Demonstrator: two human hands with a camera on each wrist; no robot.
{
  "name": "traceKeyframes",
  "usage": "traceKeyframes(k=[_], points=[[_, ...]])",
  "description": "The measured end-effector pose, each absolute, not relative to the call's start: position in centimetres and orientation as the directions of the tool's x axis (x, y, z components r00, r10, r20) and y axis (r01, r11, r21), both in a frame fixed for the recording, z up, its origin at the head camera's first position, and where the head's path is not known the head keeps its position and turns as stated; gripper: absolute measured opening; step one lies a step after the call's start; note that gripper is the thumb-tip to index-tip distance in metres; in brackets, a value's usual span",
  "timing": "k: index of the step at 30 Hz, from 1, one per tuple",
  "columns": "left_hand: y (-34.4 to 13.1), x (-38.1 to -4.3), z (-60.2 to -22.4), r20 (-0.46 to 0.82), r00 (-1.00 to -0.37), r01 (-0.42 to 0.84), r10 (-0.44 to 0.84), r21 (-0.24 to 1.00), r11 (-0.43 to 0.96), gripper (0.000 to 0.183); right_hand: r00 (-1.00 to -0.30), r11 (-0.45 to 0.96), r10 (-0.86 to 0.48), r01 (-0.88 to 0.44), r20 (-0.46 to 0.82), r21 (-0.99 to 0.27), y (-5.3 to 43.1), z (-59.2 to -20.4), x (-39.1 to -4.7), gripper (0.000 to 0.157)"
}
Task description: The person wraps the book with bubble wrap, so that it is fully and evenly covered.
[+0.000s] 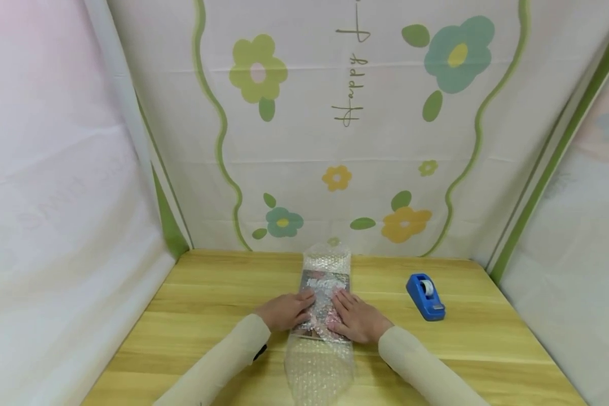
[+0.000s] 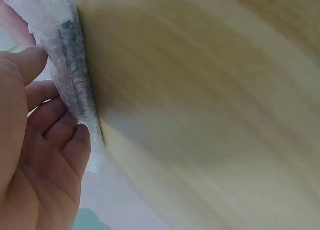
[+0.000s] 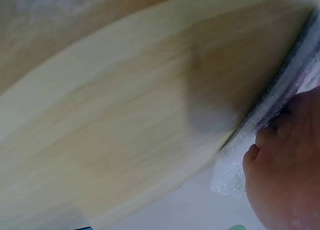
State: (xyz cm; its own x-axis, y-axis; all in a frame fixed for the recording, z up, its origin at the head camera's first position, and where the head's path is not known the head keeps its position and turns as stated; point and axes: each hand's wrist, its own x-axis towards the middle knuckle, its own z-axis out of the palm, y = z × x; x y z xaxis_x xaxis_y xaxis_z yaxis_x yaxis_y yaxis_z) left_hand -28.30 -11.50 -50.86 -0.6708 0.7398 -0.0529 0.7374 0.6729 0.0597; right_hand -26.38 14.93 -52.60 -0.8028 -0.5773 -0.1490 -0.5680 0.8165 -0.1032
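A flat, book-like rectangle [image 1: 323, 299] with a dark and pink printed face lies under clear bubble wrap [image 1: 318, 369] on the wooden table. The wrap extends past it toward the back edge and toward the front. My left hand [image 1: 286, 310] rests on its left side, fingers lying over the wrapped top. From the other side my right hand [image 1: 359, 318] presses flat on the wrap with extended fingers. Close up in the left wrist view, the left fingers [image 2: 65, 127] touch the wrapped edge. The right wrist view shows the right hand against the opposite edge, its fingertips mostly hidden.
To the right, a blue tape dispenser [image 1: 425, 298] holding a roll of tape stands on the wooden table [image 1: 223, 282]. A flower-printed cloth [image 1: 294, 135] hangs behind the table's back edge, and pale cloth sides rise at left and right.
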Motion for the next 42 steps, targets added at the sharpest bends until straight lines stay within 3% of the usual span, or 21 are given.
traceKeyframes(k=[8,14,18,25,37,42], points=[[-11.3,-27.9,-50.1,-0.035,-0.654,0.757,0.756,-0.049,0.652,0.052,-0.794,0.815,-0.579,-0.562,-0.183,-0.141,15.3,-50.9,-25.2,0.087],[-11.4,-28.0,-49.6,-0.028,-0.648,0.761,0.761,-0.050,0.646,0.050,-0.792,0.835,-0.548,-0.536,-0.270,-0.125,14.8,-47.8,-24.3,0.086],[-11.3,-28.0,-49.4,-0.020,-0.645,0.764,0.764,-0.052,0.644,0.049,-0.796,0.831,-0.555,-0.544,-0.241,-0.115,14.3,-47.0,-24.7,0.082],[-11.1,-28.1,-49.8,-0.067,-0.666,0.746,0.743,-0.054,0.664,0.054,-0.789,0.801,-0.597,-0.596,-0.144,-0.056,13.5,-49.1,-26.2,0.086],[-11.1,-28.4,-50.8,-0.063,-0.665,0.747,0.744,-0.037,0.664,0.055,-0.800,0.813,-0.581,-0.578,-0.151,-0.070,13.5,-51.5,-26.8,0.088],[-11.3,-28.6,-50.3,-0.089,-0.672,0.736,0.736,0.039,0.676,0.055,-0.791,0.803,-0.596,-0.590,-0.141,-0.083,13.5,-51.5,-26.7,0.087]])
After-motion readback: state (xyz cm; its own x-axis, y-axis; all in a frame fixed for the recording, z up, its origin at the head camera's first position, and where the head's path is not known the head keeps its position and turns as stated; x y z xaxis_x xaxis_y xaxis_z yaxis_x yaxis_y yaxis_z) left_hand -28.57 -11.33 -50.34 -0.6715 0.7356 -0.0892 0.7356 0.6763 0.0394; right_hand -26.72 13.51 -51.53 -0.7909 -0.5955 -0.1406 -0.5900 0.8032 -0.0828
